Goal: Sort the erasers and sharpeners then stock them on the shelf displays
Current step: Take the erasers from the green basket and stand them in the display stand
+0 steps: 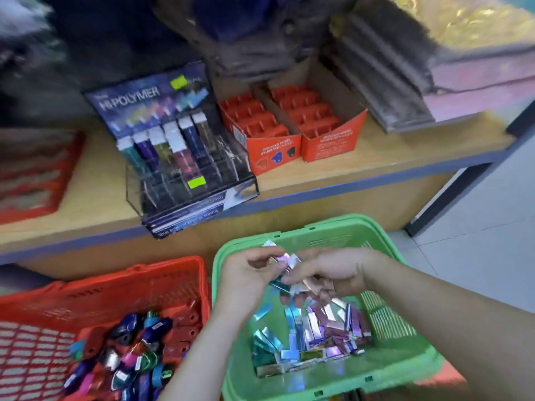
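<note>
Both my hands were over the green basket at lower centre of the frame. My left hand had its fingers curled round a small bunch of erasers, foil-wrapped, and my right hand met it from the right side, fingers bent and pinching the same bunch, so both hands were closed on it. Exact count in the bunch: could not tell, motion blur. Right below the hands, the eraser pile lay loose on the floor of the green basket, shiny wrappers in teal, purple, pink and silver, mostly toward the basket's centre and right. The red basket sat just beside the green one at lower left, touching or nearly so, and held the sharpeners, a jumbled heap in blue, red, pink and teal. On the wooden shelf above, centre of the frame, stood the clear eraser display with a "HI-POLYMER" card behind it; a few erasers stood upright in its back slots, front slots bare. Just to its right were two orange display boxes side by side, touching, with red slotted inserts. A red tray showed at the far left edge, too blurred to read. Pale floor tiles were at the right.
</note>
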Demonstrator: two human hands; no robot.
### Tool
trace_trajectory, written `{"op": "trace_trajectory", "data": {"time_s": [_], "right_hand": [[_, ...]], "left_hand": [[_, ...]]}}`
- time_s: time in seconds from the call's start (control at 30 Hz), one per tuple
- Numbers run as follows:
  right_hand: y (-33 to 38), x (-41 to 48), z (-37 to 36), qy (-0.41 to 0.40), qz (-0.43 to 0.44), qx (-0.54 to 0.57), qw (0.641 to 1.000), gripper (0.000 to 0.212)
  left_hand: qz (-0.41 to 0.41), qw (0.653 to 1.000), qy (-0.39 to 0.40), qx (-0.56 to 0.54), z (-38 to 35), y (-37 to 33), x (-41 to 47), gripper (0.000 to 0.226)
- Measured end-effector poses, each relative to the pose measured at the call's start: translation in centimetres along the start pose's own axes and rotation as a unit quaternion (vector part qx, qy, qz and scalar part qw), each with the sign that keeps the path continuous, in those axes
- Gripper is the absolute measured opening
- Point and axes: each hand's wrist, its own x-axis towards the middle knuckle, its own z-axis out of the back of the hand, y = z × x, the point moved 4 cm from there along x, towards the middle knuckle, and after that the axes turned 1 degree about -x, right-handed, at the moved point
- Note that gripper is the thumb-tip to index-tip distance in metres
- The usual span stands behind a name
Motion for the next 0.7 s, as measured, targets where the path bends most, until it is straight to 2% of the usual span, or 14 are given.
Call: {"op": "trace_trajectory", "data": {"time_s": [0.13,0.23,0.33,0.43,0.57,0.7], "right_hand": [[3.0,-3.0,-2.3,-0.038,0.092,-0.018,0.995,0.007],[5.1,-4.9,-3.3,-0.052,0.122,-0.020,0.991,0.008],[6.8,-6.4,-3.9,-0.028,0.136,-0.019,0.990,0.013],[8.1,-7.6,-4.5,0.005,0.144,0.084,0.986,0.007],[10.0,-7.6,-5.3,-0.059,0.176,0.226,0.956,0.003],[12.1,-6.9,-6.6,-0.063,0.210,0.207,0.953,0.006]], "left_hand": [[-0.070,0.996,-0.062,-0.005,0.6,-4.0,-2.2,0.021],[-0.110,0.990,-0.079,-0.030,1.3,-6.9,-3.4,0.018],[-0.135,0.978,-0.129,-0.092,3.0,-9.8,-4.1,0.015],[-0.177,0.958,-0.193,-0.113,6.0,-12.6,-4.4,0.019],[-0.180,0.966,-0.168,-0.084,8.0,-14.6,-4.7,0.042],[-0.161,0.973,-0.146,-0.072,8.0,-15.0,-5.0,0.035]]}}
